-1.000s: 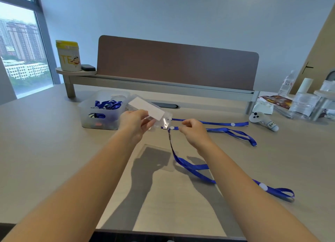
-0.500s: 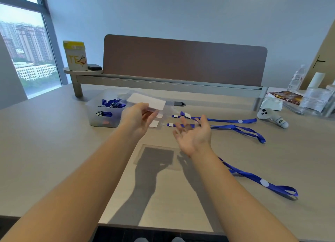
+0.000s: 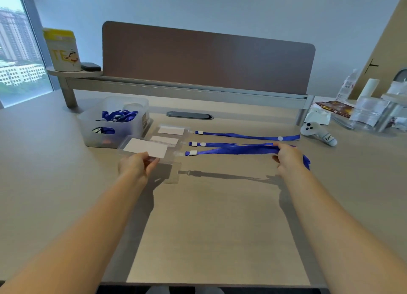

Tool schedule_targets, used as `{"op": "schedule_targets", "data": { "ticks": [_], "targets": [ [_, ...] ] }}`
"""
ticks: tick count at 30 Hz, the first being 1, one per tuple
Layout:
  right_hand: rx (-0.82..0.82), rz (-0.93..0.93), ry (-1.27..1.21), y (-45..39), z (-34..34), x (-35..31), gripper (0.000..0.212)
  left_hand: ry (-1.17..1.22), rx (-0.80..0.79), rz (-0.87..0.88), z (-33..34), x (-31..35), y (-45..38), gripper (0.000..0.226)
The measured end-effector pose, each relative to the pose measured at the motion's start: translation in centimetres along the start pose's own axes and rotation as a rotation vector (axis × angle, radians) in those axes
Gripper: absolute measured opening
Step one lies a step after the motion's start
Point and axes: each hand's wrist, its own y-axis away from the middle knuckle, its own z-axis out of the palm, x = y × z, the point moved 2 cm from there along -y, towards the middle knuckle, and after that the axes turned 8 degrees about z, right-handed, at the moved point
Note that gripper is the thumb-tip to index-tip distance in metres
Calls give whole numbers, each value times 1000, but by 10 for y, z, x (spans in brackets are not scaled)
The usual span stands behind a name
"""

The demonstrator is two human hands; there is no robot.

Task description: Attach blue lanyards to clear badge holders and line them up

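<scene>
My left hand [image 3: 137,167] pinches the near edge of a clear badge holder [image 3: 146,148] with a white card inside, held just above the table. Its blue lanyard [image 3: 231,151] runs taut to the right, where my right hand [image 3: 287,158] grips the far loop. Behind it lie two more badge holders, one [image 3: 165,140] in the middle and one [image 3: 171,130] at the back, each lying flat with a blue lanyard [image 3: 246,136] stretched out to the right.
A translucent bin [image 3: 114,123] with more blue lanyards stands left of the holders. A white controller [image 3: 317,131] lies at the right, with bottles and clear containers [image 3: 370,110] behind it. A brown divider panel [image 3: 207,58] and a yellow-lidded tub [image 3: 62,50] stand at the back.
My right hand has taken the lanyard's loop and pulled it straight out to the right. My left hand has lowered the badge holder toward the table in front of the other two.
</scene>
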Motion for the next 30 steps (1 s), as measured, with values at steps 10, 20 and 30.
{"op": "schedule_targets", "data": {
  "ticks": [10,20,30],
  "targets": [
    [42,-86,-108,-56,-8,1,16,-215,215,57,12,-24,-25,28],
    [-104,163,-177,-63,-6,22,42,-183,232,-7,9,-25,-31,36],
    [42,185,7,-43,0,25,42,-429,77,-64,-5,-16,-31,35]
  ]
}}
